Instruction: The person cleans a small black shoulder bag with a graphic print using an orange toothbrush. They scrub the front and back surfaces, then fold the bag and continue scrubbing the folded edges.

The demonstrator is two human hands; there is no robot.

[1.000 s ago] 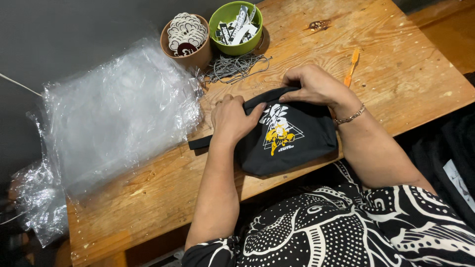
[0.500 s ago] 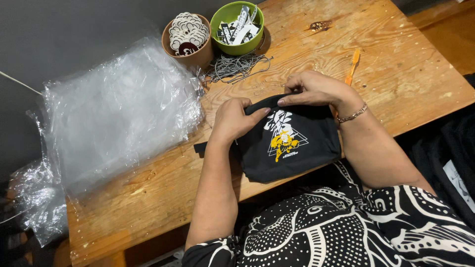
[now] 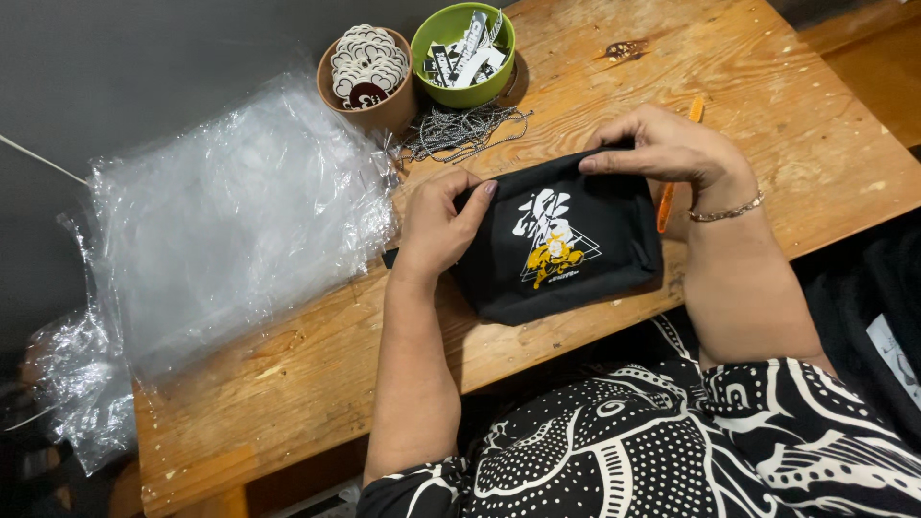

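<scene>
While both hands gripped it, left hand [image 3: 436, 225] and right hand [image 3: 662, 149] fingers closed on its top corners, the pouch [image 3: 561, 245] lay at the table [image 3: 288, 384] edge; even tension advisable.

Your left hand [image 3: 436, 225] and right hand [image 3: 667, 149] grip the folded black garment [image 3: 561, 249], just right of the clear plastic bags [image 3: 230, 211].

The left hand [image 3: 436, 225] covers the folded black garment's [image 3: 566, 254] left edge, its fingers [image 3: 477, 201] partly tucked behind. The orange tool [image 3: 664, 203] is half hidden behind the right hand [image 3: 667, 153]. The plastic bags [image 3: 225, 216] run off the tabletop [image 3: 288, 403] leftward.
</scene>
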